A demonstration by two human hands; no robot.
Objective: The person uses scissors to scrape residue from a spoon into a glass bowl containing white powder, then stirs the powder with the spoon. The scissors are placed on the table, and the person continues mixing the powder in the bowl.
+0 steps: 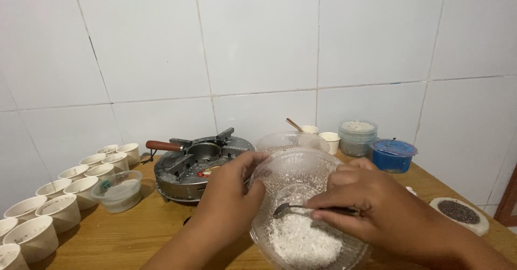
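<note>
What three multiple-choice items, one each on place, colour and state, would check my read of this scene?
1. Where do the white cups stand?
A. left of the stove
B. right of the blue tub
C. inside the clear bowl

2. What colour is the lidded tub by the wall?
A. red
B. blue
C. yellow

3. What does the right hand hold?
A. a spoon in the bowl
B. a cup
C. nothing

Answers: 1 A, the cups run in rows on the table's left edge. 2 B, its lid and wall are blue. 3 A, the fingers pinch the spoon's handle over the white powder, while the left hand grips the bowl's rim.
</note>
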